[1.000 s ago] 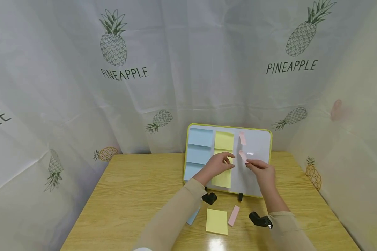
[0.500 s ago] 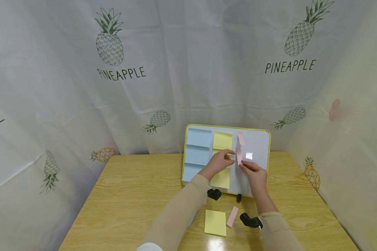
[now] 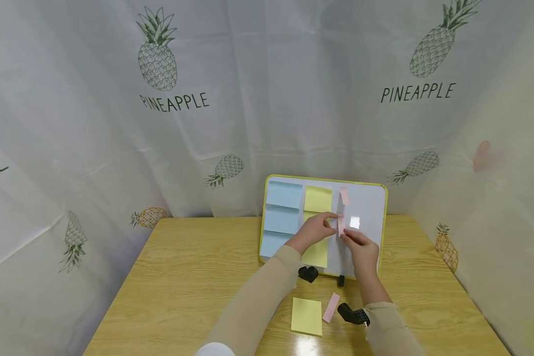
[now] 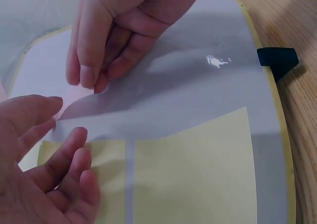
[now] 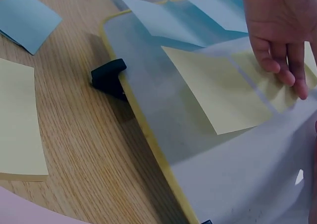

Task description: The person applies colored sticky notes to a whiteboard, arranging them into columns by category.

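A narrow pink sticky note point(image 3: 341, 226) hangs on the whiteboard point(image 3: 368, 207), below another pink note point(image 3: 344, 196). My right hand point(image 3: 363, 249) pinches its lower end between thumb and fingertips. At its upper left edge is my left hand point(image 3: 313, 231), index fingertip at the paper and thumb apart from it. The left wrist view shows both hands around the pink strip point(image 4: 75, 96), whose edge bows off the board. Left of it run a column of yellow notes point(image 3: 318, 199), partly covered by my left hand, and a column of blue notes point(image 3: 282, 219).
On the wooden table point(image 3: 191, 277) before the board lie a yellow pad point(image 3: 306, 316) and a pink pad point(image 3: 331, 308). A blue pad point(image 5: 30, 22) shows in the right wrist view. Black feet point(image 3: 340, 281) support the board. A pineapple-print curtain point(image 3: 289, 99) hangs behind.
My right hand has shifted left, and the pink note, slanted a second ago, now hangs nearly straight. My left hand has come rightward to the note's edge.
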Demonstrator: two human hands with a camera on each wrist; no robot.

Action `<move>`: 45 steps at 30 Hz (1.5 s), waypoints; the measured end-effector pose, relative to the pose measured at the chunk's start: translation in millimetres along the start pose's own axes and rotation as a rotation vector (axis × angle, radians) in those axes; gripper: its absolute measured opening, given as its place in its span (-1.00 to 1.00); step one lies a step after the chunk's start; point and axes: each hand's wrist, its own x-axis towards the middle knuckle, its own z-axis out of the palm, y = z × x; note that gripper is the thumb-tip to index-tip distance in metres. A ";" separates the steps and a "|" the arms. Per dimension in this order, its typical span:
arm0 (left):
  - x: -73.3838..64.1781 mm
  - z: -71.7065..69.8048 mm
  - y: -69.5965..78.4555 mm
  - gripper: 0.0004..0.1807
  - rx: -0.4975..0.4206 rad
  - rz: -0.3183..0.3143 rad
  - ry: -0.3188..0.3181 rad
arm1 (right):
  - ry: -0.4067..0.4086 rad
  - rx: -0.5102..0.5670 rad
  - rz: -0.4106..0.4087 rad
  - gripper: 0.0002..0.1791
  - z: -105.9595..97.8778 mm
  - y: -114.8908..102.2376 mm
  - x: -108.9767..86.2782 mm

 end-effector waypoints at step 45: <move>2.1 7.3 13.7 -0.45 0.034 -0.084 0.077 | -0.184 -0.330 -0.074 -0.74 -27.1 4.1 -25.9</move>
